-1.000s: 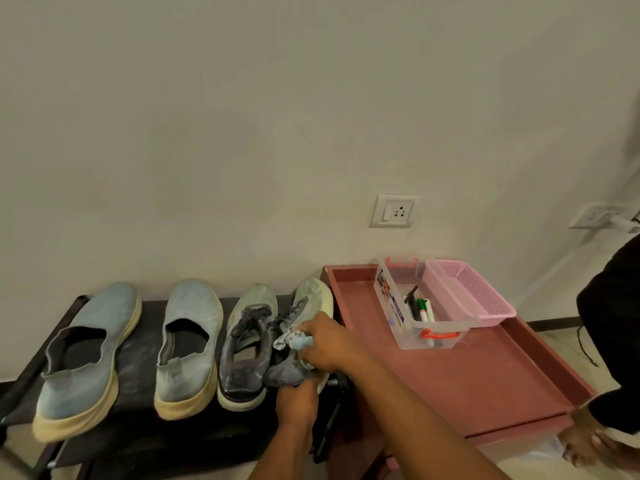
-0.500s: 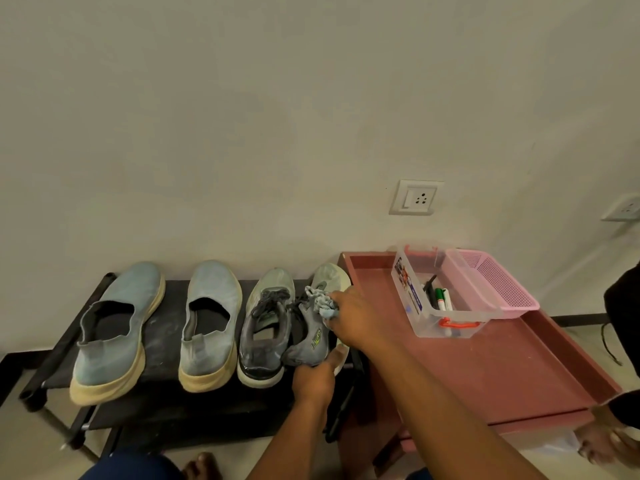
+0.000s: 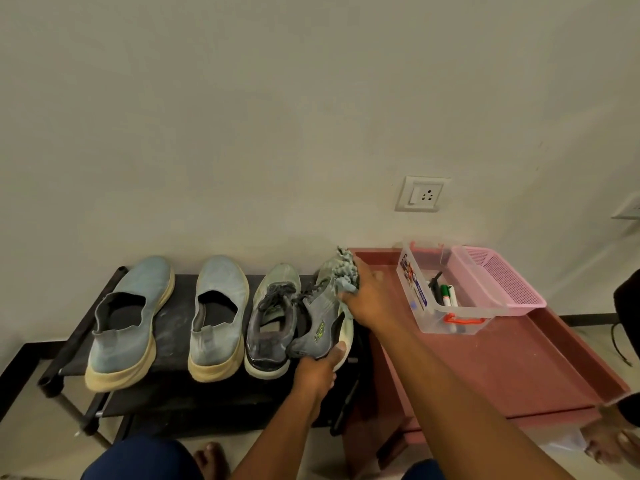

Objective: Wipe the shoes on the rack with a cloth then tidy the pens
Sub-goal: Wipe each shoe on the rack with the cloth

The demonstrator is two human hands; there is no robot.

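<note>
Wiping in hand: your left hand point(image 3: 317, 370) grips the shoe point(image 3: 320, 320); right hand point(image 3: 369, 299) clutches the cloth point(image 3: 344, 271). Pens point(image 3: 446, 296) untouched; finish the toe.

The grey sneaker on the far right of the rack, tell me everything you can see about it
The grey sneaker is a knit-looking lace-up with dark laces, a lime logo on its side and a pale, dusty sole. It sits last in the row on the black rack, tipped onto its side against its mate. The left hand grips its heel; the right hand presses a bunched grey-blue cloth on its toe, next to the red table.
</note>
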